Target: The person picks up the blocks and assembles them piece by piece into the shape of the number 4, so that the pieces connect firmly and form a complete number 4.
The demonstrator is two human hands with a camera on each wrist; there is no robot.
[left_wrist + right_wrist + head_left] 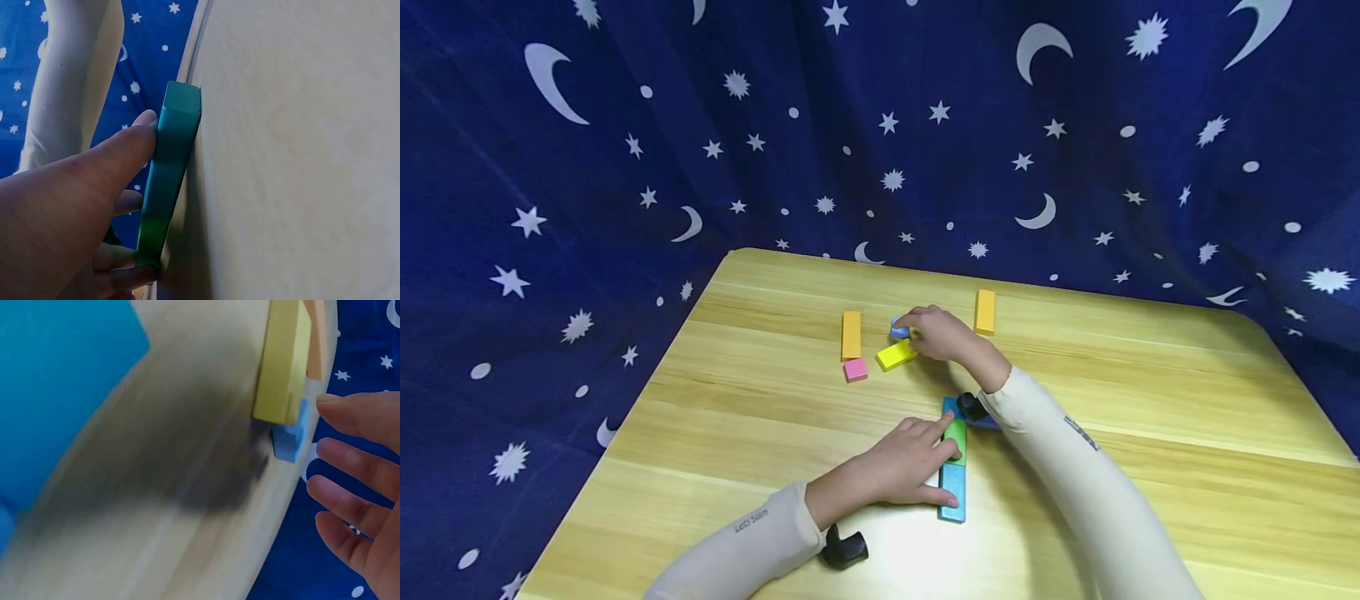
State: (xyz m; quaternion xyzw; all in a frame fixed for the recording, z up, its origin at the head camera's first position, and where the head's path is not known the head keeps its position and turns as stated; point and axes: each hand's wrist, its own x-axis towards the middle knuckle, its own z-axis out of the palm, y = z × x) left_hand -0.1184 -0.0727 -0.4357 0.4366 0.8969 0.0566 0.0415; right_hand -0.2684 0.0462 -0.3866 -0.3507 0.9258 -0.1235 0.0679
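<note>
My left hand (904, 463) rests on a straight row of blocks, with the thumb on the teal block (952, 493) and fingers on the green block (956, 433) and near the blue block (951, 406). In the left wrist view the thumb lies against the side of the teal block (175, 134). My right hand (942, 333) reaches over the far part of the table, beside a yellow block (896, 356) and a small light blue block (898, 330). Its fingers (350, 459) are spread and slightly bent in the right wrist view, apart from the yellow block (281, 369) and light blue block (289, 439).
An orange block (851, 335) with a pink block (855, 370) at its near end lies to the left. Another orange block (985, 312) lies farther back. A dark blue piece (983, 422) shows partly under the right forearm. A star-patterned curtain (820, 150) borders the wooden table (737, 350).
</note>
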